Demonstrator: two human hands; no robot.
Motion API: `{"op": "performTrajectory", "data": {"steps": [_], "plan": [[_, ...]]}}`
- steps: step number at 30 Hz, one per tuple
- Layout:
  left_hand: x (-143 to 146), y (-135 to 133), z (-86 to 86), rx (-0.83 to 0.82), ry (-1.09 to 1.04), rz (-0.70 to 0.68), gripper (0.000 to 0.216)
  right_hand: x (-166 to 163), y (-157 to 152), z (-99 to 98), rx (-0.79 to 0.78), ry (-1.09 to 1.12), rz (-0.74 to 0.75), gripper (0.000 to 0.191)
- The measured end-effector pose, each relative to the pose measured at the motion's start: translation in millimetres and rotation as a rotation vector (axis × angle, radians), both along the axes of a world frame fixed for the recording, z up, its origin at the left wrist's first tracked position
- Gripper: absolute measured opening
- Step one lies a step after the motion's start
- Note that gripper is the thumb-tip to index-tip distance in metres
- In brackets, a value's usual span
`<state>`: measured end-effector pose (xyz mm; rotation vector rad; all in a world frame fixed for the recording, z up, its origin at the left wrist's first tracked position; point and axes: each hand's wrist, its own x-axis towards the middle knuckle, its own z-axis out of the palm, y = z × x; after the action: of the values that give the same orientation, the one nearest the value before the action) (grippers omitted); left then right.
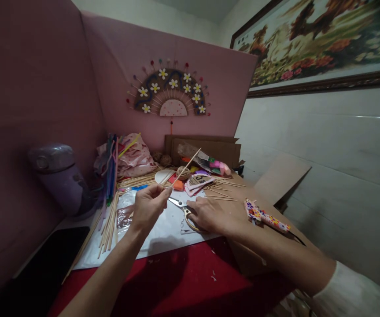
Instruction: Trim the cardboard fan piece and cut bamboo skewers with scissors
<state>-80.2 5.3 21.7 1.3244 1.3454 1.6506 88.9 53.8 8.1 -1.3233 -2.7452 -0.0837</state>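
Observation:
Pinched between thumb and fingers of my left hand (148, 206) is a thin wooden stick (189, 164), tilted up to the right. My right hand (207, 215) has its fingers at the gold-coloured handles of a pair of scissors (187, 213). The silver blades point left, toward my left hand, and their tips are partly hidden behind it. Beneath both hands lies a white sheet (158, 244). Next to my left wrist more wooden sticks (108, 235) lie in a loose bundle by a clear plastic packet (124, 216).
A purple bottle (59, 182) stands left, near coloured pipe cleaners (112, 163). Twine balls (183, 172), pink cloth (137, 158) and cardboard (206, 147) sit behind. A flower-patterned glue gun (265, 216) lies right. A decorated fan (173, 90) hangs on the pink panel.

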Motion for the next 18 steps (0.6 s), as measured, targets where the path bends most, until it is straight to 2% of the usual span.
{"op": "performTrajectory", "data": {"steps": [2, 4, 6, 8, 12, 18], "plan": [[1.3, -1.3, -2.1, 0.09, 0.184, 0.074, 0.034, 2.3, -7.2, 6.2, 0.163, 0.01, 0.033, 0.026], [2.4, -2.4, -4.9, 0.186, 0.374, 0.153, 0.034, 5.5, -13.1, 15.3, 0.398, 0.15, 0.119, 0.03], [3.4, -3.6, -7.4, 0.262, 0.553, 0.213, 0.032, 8.4, -15.2, 26.2, 0.634, 0.318, 0.232, 0.027], [4.6, -4.5, -9.1, 0.323, 0.712, 0.256, 0.031, 10.2, -12.5, 35.8, 0.762, 0.381, 0.343, 0.023], [6.5, -5.3, -10.6, 0.399, 0.947, 0.32, 0.031, 11.1, 0.1, 43.5, 0.712, 0.289, 0.455, 0.023], [6.4, -6.2, -12.4, 0.413, 1.039, 0.328, 0.029, 12.1, 6.9, 42.9, 0.596, 0.257, 0.457, 0.025]]}}
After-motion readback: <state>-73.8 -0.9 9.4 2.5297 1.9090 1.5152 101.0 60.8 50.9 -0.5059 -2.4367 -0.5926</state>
